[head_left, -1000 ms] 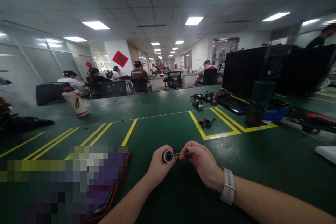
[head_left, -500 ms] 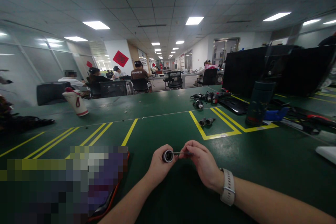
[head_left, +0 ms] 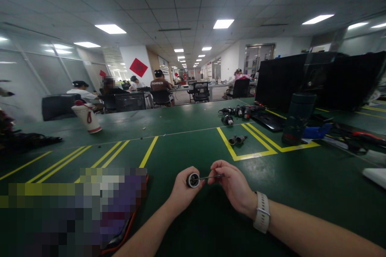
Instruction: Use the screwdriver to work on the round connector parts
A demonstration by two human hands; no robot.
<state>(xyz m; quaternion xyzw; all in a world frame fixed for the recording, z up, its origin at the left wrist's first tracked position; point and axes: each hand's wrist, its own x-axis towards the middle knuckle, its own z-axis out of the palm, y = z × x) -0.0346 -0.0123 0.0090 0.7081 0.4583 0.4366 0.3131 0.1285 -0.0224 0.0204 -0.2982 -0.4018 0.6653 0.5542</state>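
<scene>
My left hand [head_left: 184, 188] is wrapped round a short dark cylinder with a silver rim, which looks like a round connector [head_left: 193, 180]; its open end faces me. Small details inside that end are too fine to make out. From its mouth a thin metal rod, like a slim screwdriver [head_left: 208, 177], runs across to the right. My right hand [head_left: 230, 182] pinches the rod's other end between thumb and fingers, and a pale watch strap circles that wrist. Whatever handle the rod has is mostly hidden by the fingers. Both hands are just above the green table [head_left: 187, 144].
Two grey connector pieces [head_left: 237, 140] lie inside a yellow tape outline, with several more parts [head_left: 239, 111] behind. A dark bottle [head_left: 299, 118] and black monitors [head_left: 282, 82] stand right. A white cup [head_left: 87, 116] and a blurred-out, orange-edged item [head_left: 128, 225] are left. People sit beyond.
The rod has changed its tilt slightly, its right end now a little higher than the end in the connector. The right hand's fingers have shifted slightly; the left hand is nearly still.
</scene>
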